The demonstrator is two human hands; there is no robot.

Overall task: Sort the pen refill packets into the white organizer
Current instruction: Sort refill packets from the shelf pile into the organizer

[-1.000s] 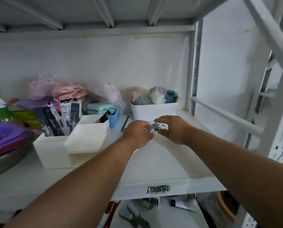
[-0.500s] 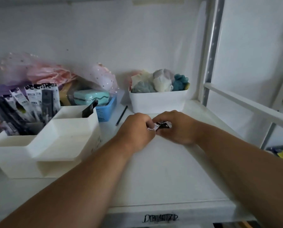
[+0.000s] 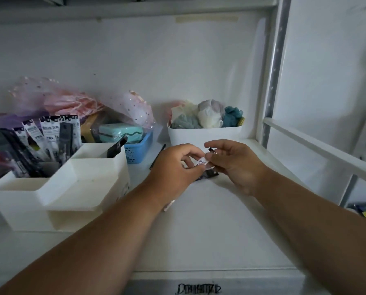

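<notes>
On shelf (image 3: 209, 220) | both hands, left (image 3: 173, 167) and right (image 3: 237, 165), pinch one refill packet (image 3: 203, 161) | organizer (image 3: 56, 188) left

White organizer (image 3: 75, 188), blue basket (image 3: 138, 151), black-and-white packets (image 3: 50, 135), seemingly teal case (image 3: 120, 134).

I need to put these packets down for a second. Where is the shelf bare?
Bare shelf lies in front of both hands, between the white organizer and the right upright. The back is crowded: blue basket, white bin, bags.

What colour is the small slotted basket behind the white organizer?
Blue basket, clearest in the head view.
</notes>
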